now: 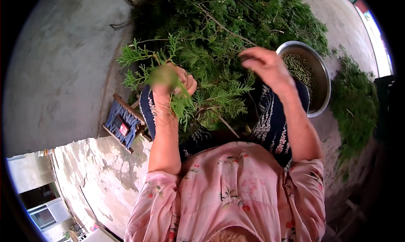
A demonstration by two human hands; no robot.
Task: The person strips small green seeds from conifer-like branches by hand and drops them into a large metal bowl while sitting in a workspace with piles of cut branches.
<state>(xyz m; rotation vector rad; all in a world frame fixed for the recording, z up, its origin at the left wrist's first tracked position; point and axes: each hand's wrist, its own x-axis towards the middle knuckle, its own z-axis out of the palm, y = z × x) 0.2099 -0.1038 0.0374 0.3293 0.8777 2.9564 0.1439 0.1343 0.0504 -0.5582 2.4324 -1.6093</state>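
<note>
My left hand (pixel 187 82) is closed round a leafy evergreen sprig (pixel 137 56), its flat green fronds sticking out past the fingers; a round blurred patch hides part of this hand. My right hand (pixel 272 71) is raised beside the metal basin (pixel 324 90). Its fingers curl toward the thumb, slightly smeared, with something dark and unclear between the tips. Many small round green cones (pixel 296 67) lie in the basin. Between and beyond my knees spreads a big heap of cut evergreen branches (pixel 236 22), some fronds reaching over my lap.
To the left stands a low stool (pixel 126 121) with a woven blue seat and a small dark and red pack (pixel 121 126) on it. A smaller pile of green foliage (pixel 354 111) lies right of the basin. A grey concrete slab (pixel 63 73) fills the far left.
</note>
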